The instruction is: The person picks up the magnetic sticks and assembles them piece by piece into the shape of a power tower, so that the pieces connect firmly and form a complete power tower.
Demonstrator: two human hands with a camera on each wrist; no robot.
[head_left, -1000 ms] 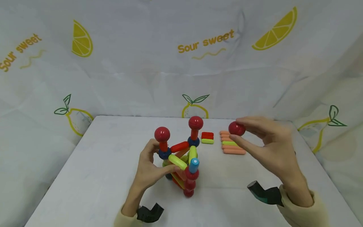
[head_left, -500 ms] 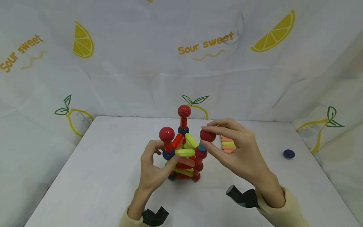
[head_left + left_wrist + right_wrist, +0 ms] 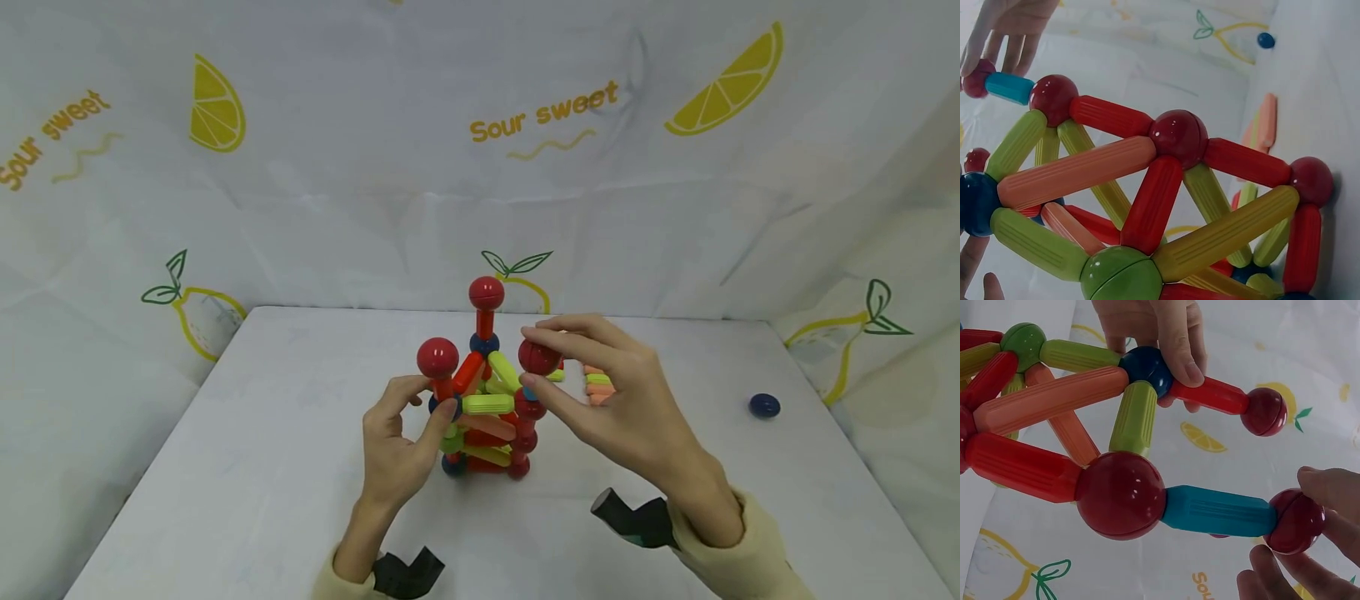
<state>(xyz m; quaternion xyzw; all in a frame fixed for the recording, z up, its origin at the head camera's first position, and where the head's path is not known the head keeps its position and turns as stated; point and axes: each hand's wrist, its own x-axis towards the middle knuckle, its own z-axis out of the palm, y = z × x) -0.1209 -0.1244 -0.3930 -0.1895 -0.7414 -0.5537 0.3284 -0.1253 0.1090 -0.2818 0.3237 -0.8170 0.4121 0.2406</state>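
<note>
A tower of magnetic balls and sticks stands mid-table between both hands. My left hand grips its left corner, the thumb over a dark blue ball where it meets a short red stick. With thumb and fingertips my right hand pinches a red ball. That ball sits against the end of a blue stick, which rises from the red ball at the tower's right corner. Two other uprights carry red balls, the left one and the far one.
Behind my right hand lies a row of loose orange and yellow-green sticks, partly hidden. A loose dark blue ball rests at the right of the white table. A lemon-printed cloth hangs behind.
My right hand has brought the red ball leftward onto the blue stick. The tower has turned and its corner shifted right. My left thumb has moved from the yellow-green stick to the blue ball.
</note>
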